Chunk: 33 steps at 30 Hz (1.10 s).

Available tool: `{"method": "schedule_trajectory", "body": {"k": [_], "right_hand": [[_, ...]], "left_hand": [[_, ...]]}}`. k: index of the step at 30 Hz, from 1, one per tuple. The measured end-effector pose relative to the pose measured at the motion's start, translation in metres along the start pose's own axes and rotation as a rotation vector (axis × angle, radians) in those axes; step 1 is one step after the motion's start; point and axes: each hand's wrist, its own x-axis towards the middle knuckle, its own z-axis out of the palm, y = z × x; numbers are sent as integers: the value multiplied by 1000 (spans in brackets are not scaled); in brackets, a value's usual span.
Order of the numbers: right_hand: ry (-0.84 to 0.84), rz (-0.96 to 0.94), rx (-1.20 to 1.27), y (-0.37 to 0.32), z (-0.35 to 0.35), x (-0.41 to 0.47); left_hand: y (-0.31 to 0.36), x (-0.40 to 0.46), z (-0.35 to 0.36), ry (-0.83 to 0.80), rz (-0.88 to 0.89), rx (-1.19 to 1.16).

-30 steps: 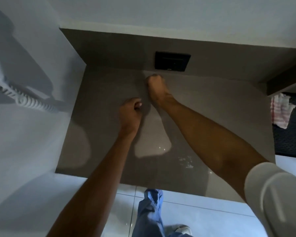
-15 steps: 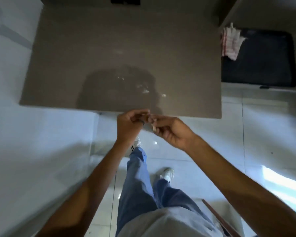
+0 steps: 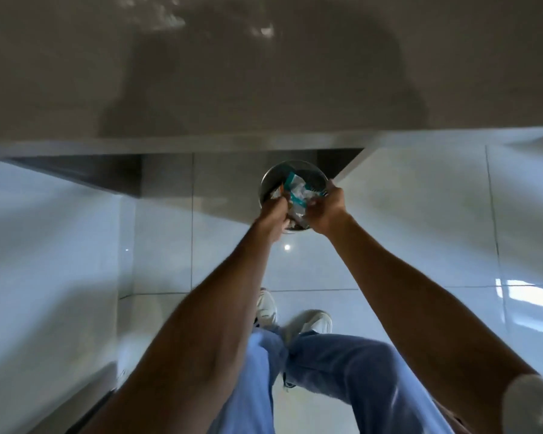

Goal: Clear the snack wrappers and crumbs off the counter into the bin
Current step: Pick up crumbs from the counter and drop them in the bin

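Note:
A round shiny metal bin (image 3: 295, 166) stands on the floor just under the counter's front edge. Crumpled teal and white snack wrappers (image 3: 297, 192) lie in its mouth. My left hand (image 3: 271, 214) hovers over the bin's near left rim with its fingers curled inward. Over the near right rim my right hand (image 3: 325, 210) has its thumb up by the rim and its fingers bent toward the wrappers. Motion blur hides whether either hand holds anything. The grey counter (image 3: 264, 73) fills the top of the view, with a few pale specks at its far edge.
A dark recess (image 3: 85, 173) opens under the counter to the left of the bin. Glossy pale floor tiles (image 3: 420, 230) spread around it. My legs in blue trousers (image 3: 342, 377) and white shoes (image 3: 308, 321) are below the hands.
The view has dropped from the counter top to the floor below it. Both hands moved from the counter's front edge down to the mouth of the bin.

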Motion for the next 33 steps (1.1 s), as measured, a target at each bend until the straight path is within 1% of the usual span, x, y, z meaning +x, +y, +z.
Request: {"method": "schedule_trajectory", "body": {"k": [1,2,3,4,5,6,7,8,9,10,11,12,13,15,16,17,18,19,22,24,26,27,29,31,33], "right_hand": [[-39,19,-14,-3,-4,7],[-30,31,-35,-4,-3,5],[27,15,-90,-3,2,-8],[115,-30,-209,2,8,-26],[209,-85,-408,7,16,-53],[300,-146,-678,13,23,-85],[354,-244,-981,23,27,-118],[326,-398,-1267,31,32,-156],[239,-574,-1490,38,36,-192],[159,-747,-1647,43,42,-229],[102,-933,-1754,46,49,-264],[65,-1132,-1811,46,56,-290],[28,-1321,-1815,38,67,-314],[-26,-1629,-1722,14,89,-345],[-8,-1739,-1680,-3,101,-352],[39,-1813,-1653,-20,112,-354],[115,-1847,-1652,-44,125,-352],[214,-1819,-1682,-70,139,-348],[509,-1562,-1781,-156,178,-326],[641,-1404,-1733,-215,197,-300],[719,-1303,-1676,-270,212,-267],[739,-1258,-1669,-291,218,-251],[720,-1155,-1702,-335,227,-216],[662,-1083,-1807,-366,232,-187],[583,-1019,-1920,-382,232,-166]], "left_hand": [[-1,9,-1,-46,-22,-9],[-1,8,-3,-72,-27,-5],[-3,-3,-6,-81,-18,22],[-6,-20,-12,-73,6,74],[-8,-46,-17,-48,54,166],[-11,-76,-23,-4,136,305],[-16,-107,-28,45,270,465],[-20,-143,-34,74,446,621],[-23,-180,-38,93,627,771],[-23,-216,-42,139,786,911],[-19,-251,-45,207,923,1014],[-10,-276,-45,283,1049,1063],[5,-301,-44,353,1153,1075],[41,-334,-41,442,1316,1067],[62,-344,-35,468,1375,1073],[82,-349,-29,493,1398,1105],[106,-351,-17,525,1402,1161],[131,-349,-3,559,1385,1230],[196,-334,44,611,1283,1371],[230,-317,74,623,1250,1411],[254,-296,101,631,1238,1435],[261,-288,110,636,1235,1438],[273,-271,133,644,1230,1448],[282,-257,149,655,1226,1443],[287,-248,157,665,1224,1437]]}}
